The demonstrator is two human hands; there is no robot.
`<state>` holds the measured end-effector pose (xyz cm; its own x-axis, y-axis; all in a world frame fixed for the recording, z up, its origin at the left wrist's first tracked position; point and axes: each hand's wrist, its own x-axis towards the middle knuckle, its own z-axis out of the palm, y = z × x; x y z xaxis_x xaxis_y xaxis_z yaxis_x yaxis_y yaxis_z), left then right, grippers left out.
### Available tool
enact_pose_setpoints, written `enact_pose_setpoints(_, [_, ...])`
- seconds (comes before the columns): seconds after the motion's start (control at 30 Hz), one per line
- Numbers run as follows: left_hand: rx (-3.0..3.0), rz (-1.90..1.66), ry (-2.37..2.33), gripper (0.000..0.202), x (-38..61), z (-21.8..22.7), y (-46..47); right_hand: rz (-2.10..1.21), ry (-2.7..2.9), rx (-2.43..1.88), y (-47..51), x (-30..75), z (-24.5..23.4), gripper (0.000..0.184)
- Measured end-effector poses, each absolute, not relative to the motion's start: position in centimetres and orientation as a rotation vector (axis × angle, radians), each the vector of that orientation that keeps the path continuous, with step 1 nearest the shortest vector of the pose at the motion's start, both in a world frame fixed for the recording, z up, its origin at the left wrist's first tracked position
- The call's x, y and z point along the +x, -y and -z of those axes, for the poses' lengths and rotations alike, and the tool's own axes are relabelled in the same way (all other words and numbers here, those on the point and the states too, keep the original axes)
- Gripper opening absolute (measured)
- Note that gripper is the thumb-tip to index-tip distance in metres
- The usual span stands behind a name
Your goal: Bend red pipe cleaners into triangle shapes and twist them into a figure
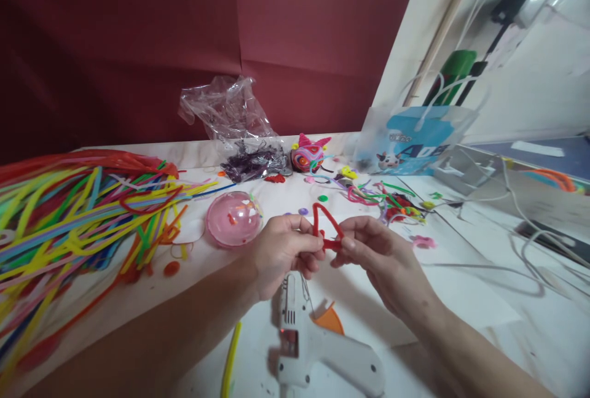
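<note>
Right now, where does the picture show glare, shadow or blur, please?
Head view: glare spots on the pink bowl; soft shadow beside the glue gun. Also head view: the pipe cleaners smear toward the left edge, while the bent red stem between left hand and right hand looks clearer.

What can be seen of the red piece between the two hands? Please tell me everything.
The red piece looks like a fuzzy stem, folded into a roughly triangular loop, its narrow end pointing up. The left hand pinches its lower left corner, the right hand its lower right. In the picture it appears above the glue gun.
</note>
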<state>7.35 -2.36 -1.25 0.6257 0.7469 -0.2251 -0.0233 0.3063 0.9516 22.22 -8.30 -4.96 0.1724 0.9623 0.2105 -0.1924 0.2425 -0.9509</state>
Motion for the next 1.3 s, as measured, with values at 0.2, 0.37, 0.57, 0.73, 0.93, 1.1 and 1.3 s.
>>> enact_pose_setpoints(0.2, [1.191, -0.619, -0.774, 0.007, 7.5, 1.5, 2.8, -1.21, 0.941, -0.954, 8.4, 22.0, 4.9, 0.014])
enact_pose_setpoints(0.37, [1.166, -0.644, -0.756, 0.006, 7.6, 1.6, 2.9, -1.262, 0.869, -0.931, 8.5, 21.9, 4.8, 0.015])
enact_pose_setpoints(0.57, [1.346, -0.563, -0.863, 0.008, 7.6, 1.7, 2.8, -1.129, 1.039, -1.028, 8.5, 22.4, 4.7, 0.019])
enact_pose_setpoints(0.73, [1.455, -0.388, -0.865, 0.009, 7.8, 1.9, 3.2, -1.048, 1.016, -1.048, 8.4, 22.9, 4.6, 0.013])
enact_pose_setpoints(0.93, [1.355, -0.436, -0.825, 0.008, 7.7, 1.7, 3.1, -1.159, 0.873, -0.995, 8.4, 22.4, 4.0, 0.02])
enact_pose_setpoints(1.1, [1.287, -0.399, -0.788, 0.009, 7.6, 1.7, 2.9, -1.254, 0.833, -0.948, 8.5, 22.3, 3.8, 0.022])
enact_pose_setpoints(1.3, [1.325, -0.431, -0.815, 0.009, 7.6, 1.7, 3.1, -1.207, 0.934, -0.994, 8.4, 23.2, 4.0, 0.019])
